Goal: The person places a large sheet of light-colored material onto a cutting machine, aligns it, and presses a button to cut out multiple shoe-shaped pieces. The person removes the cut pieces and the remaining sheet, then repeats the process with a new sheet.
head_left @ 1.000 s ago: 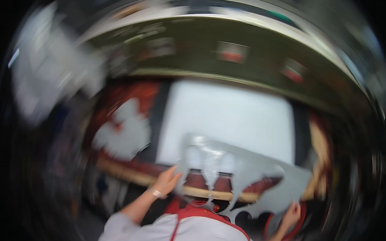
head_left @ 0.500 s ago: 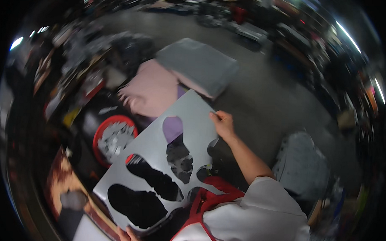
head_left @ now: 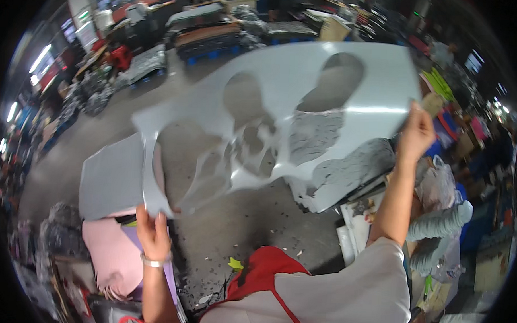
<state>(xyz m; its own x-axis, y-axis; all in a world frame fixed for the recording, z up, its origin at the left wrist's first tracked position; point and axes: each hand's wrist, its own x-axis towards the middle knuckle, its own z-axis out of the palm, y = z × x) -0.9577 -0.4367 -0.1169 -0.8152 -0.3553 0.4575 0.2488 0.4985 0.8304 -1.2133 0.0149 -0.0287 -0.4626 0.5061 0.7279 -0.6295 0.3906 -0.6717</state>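
Note:
A thin grey sheet (head_left: pixel 285 77) with several shoe-sole-shaped holes is stretched out ahead of me, off the floor. Its lower left corner is pinched by my left hand (head_left: pixel 153 237), which has a band around the wrist. At the right edge, my right hand (head_left: pixel 417 133) grips the sheet between thumb and fingers. The sheet bows upward in the middle, and its left part, with thin strips between holes, is blurred. Floor and a grey pile (head_left: pixel 355 165) show through the holes and below the sheet.
Left stand a block of grey sheets (head_left: pixel 113 176) and pink sheets (head_left: pixel 113 253). At right are stacks of grey-green pieces (head_left: pixel 438 222) and plastic bags (head_left: pixel 438 182). Scraps litter the floor (head_left: pixel 210 239). Loaded pallets (head_left: pixel 209 34) stand farther back.
My view has turned to the right. The sheet has swung from low over the bucket and pink sheets to up ahead, over the floor, with both hands still on it.

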